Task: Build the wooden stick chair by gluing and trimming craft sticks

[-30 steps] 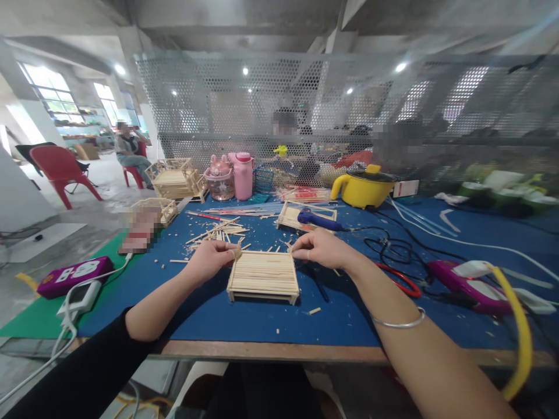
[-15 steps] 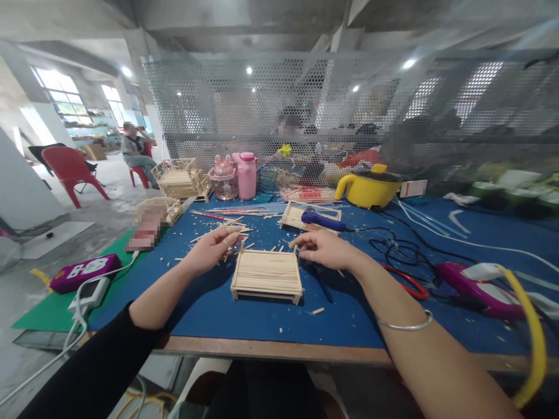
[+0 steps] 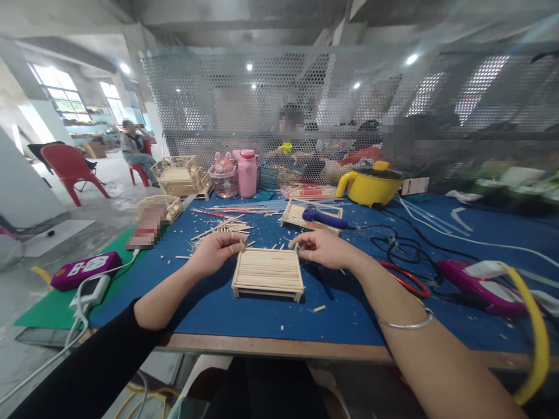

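A small bed-like frame of pale wooden sticks (image 3: 268,271) stands on short legs on the blue tabletop before me, its slatted top facing up. My left hand (image 3: 218,251) pinches a short upright post at its back left corner between thumb and fingers. At the back right corner, the curled fingers of my right hand (image 3: 327,247) close on the other post. Behind, a blue glue gun (image 3: 325,218) rests across a second stick frame (image 3: 292,213). Loose wooden sticks (image 3: 220,227) lie in a pile beyond my left hand.
A yellow electric pot (image 3: 373,187), a pink bottle (image 3: 247,174) and larger stick models (image 3: 181,177) line the back, before a perforated metal screen (image 3: 196,93). Black cables (image 3: 393,247) and a purple power strip (image 3: 476,285) lie right. A phone (image 3: 148,227) lies left. People sit farther off.
My left hand has moved slightly right, and its thumb and fingers have closed on the frame's back left post. My right hand stays at the other post.
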The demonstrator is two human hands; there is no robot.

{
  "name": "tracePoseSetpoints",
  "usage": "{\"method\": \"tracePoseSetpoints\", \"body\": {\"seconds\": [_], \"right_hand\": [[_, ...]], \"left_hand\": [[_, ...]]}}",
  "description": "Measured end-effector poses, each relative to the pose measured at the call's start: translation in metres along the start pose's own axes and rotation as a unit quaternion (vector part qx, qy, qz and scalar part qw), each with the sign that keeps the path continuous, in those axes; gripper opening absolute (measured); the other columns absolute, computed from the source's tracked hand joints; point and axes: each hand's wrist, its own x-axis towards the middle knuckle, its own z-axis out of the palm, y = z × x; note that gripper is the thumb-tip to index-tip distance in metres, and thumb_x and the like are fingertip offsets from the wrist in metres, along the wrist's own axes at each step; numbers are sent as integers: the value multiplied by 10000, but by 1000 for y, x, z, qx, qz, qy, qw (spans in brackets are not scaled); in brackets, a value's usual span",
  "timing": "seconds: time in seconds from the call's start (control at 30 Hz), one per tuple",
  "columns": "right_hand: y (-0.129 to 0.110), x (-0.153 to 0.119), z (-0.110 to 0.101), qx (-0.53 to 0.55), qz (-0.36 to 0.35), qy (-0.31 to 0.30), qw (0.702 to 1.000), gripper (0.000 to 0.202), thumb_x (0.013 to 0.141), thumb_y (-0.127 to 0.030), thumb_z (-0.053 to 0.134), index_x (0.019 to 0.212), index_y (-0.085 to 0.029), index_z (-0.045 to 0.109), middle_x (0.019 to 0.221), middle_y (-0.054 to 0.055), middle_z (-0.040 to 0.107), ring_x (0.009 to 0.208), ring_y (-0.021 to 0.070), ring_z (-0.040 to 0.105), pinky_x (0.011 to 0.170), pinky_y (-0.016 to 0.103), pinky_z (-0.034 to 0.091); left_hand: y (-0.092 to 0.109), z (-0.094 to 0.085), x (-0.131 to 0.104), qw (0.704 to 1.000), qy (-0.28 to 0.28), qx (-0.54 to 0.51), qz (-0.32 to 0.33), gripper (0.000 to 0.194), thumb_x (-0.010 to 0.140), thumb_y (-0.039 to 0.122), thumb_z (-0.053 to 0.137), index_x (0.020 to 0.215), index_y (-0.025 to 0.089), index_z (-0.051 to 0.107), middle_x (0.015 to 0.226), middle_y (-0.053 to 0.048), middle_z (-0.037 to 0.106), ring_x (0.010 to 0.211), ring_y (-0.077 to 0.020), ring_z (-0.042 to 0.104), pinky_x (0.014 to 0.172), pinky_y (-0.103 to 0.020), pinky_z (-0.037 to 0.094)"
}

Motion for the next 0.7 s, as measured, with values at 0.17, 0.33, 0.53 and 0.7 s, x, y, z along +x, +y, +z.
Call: {"method": "tracePoseSetpoints", "body": {"seconds": [0.17, 0.33, 0.53, 0.7], "right_hand": [[-2, 1, 1, 1, -3, -6, 1000, 302, 711, -189, 573, 989, -160, 686, 761, 28, 687, 641, 144, 586, 600, 233, 439], [-2, 1, 1, 2, -6, -19, 1000, 274, 728, -200, 552, 963, -160, 688, 766, 31, 698, 656, 152, 605, 617, 241, 454], [3, -2, -3, 21, 0, -30, 999, 412, 661, -170, 597, 1068, -141, 655, 800, 39, 694, 713, 162, 617, 645, 240, 458], [6, -4, -4, 30, -7, -72, 997, 310, 671, -237, 625, 964, -152, 673, 727, 19, 663, 626, 140, 574, 582, 233, 431]], "left_hand": [[-2, 1, 1, 1000, 10, 6, 7, 450, 641, 483, 732, 932, 142, 702, 911, -87, 731, 875, -225, 658, 871, -396, 479], [-3, 2, -1, 1000, 4, -8, 0, 464, 675, 429, 723, 1035, 140, 675, 930, -92, 727, 919, -241, 653, 901, -416, 462], [6, -5, -4, 983, -2, -182, -36, 788, 674, 208, 698, 1383, 295, 364, 1273, -76, 584, 1089, -191, 599, 930, -347, 458], [23, -5, -27, 982, 143, -88, -91, 553, 762, 353, 623, 1283, 236, 477, 1219, -89, 612, 1027, -189, 613, 835, -314, 490]]}}
